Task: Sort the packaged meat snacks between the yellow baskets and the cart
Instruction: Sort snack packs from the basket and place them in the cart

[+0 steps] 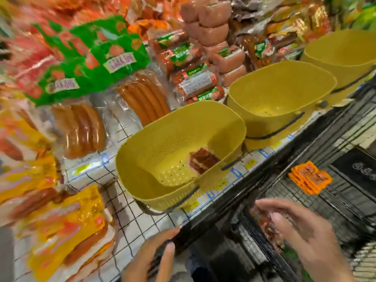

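Three yellow baskets [280,92] are seen in a row. One meat snack packet [203,161] lies inside the nearest basket [162,197]. Right of that basket, orange packets [310,178], too blurred to be counted, lie in the cart [335,202]. Below it, the left hand [154,255] is held flat and empty. Whether the blurred packet [266,228] is gripped by the right hand [303,233] cannot be told.

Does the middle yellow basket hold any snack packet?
No, the middle yellow basket shows only its bare perforated floor; a reddish packet lies in the nearest basket.
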The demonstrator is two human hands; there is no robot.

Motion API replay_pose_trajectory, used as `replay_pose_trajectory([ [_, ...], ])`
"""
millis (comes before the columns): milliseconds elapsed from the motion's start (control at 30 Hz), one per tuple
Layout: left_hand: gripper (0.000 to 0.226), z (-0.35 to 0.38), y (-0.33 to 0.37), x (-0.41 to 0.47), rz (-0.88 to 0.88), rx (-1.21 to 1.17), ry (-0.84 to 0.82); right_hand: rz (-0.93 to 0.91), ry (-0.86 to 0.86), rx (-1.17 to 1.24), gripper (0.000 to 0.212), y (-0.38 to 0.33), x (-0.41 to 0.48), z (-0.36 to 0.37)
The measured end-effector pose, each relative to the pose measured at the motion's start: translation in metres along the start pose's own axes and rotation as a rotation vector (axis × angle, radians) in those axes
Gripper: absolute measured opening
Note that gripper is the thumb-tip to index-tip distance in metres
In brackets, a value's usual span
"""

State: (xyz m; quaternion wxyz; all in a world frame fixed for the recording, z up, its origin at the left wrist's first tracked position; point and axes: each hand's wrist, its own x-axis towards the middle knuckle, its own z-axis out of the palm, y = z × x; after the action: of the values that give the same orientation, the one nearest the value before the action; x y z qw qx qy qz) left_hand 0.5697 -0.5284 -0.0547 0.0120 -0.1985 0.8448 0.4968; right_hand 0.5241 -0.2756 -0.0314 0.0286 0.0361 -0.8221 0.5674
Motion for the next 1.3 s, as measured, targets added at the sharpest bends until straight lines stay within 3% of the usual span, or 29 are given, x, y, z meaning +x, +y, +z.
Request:
replay_pose_trajectory([
  [67, 0.022, -0.021, 0.021, 0.025, 0.095, -0.019, 0.135, -0.108, -0.007, -0.026, 0.021, -0.027, 0.027, 0.008],
  [200, 0.022, -0.055, 0.038, 0.044, 0.276, -0.095, 0.428, -0.278, -0.098, -0.164, 0.019, -0.074, 0.089, 0.021],
  [267, 0.040, -0.062, 0.041, 0.059, 0.429, 0.070, 0.476, -0.353, -0.191, -0.304, 0.021, -0.087, 0.125, 0.033],
  [367, 0.066, -0.060, 0.041, 0.094, 0.364, 0.195, 0.410, -0.396, -0.432, -0.585, 0.025, -0.085, 0.184, 0.067],
  [467, 0.079, -0.052, 0.039, 0.114, 0.248, 0.222, 0.376, -0.224, -0.757, -1.030, 0.027, -0.057, 0.231, 0.113],
  [600, 0.072, -0.039, 0.032, 0.119, 0.162, 0.207, 0.350, -0.152, -1.184, -1.465, 0.038, -0.018, 0.254, 0.149],
  [700, 0.065, -0.036, 0.030, 0.121, 0.163, 0.188, 0.344, -0.161, -1.297, -1.649, 0.043, 0.008, 0.261, 0.154],
  [867, 0.063, -0.035, 0.031, 0.119, 0.169, 0.188, 0.338, -0.224, -1.187, -1.500, 0.053, 0.031, 0.270, 0.152],
  [933, 0.062, -0.035, 0.032, 0.118, 0.165, 0.195, 0.351, -0.251, -1.181, -1.447, 0.047, 0.028, 0.277, 0.147],
  [1033, 0.062, -0.036, 0.035, 0.116, 0.144, 0.197, 0.363, -0.315, -1.175, -1.105, 0.015, 0.009, 0.286, 0.132],
  [1100, 0.064, -0.039, 0.040, 0.115, 0.173, 0.190, 0.378, -0.304, -1.176, -0.846, 0.026, -0.019, 0.288, 0.123],
  [1200, 0.069, -0.039, 0.056, 0.118, 0.278, 0.110, 0.379, -0.230, -1.168, -0.347, 0.019, -0.062, 0.284, 0.116],
  [1300, 0.068, -0.036, 0.077, 0.128, 0.200, -0.230, 0.148, -0.292, -1.193, -0.111, 0.018, -0.097, 0.270, 0.128],
])
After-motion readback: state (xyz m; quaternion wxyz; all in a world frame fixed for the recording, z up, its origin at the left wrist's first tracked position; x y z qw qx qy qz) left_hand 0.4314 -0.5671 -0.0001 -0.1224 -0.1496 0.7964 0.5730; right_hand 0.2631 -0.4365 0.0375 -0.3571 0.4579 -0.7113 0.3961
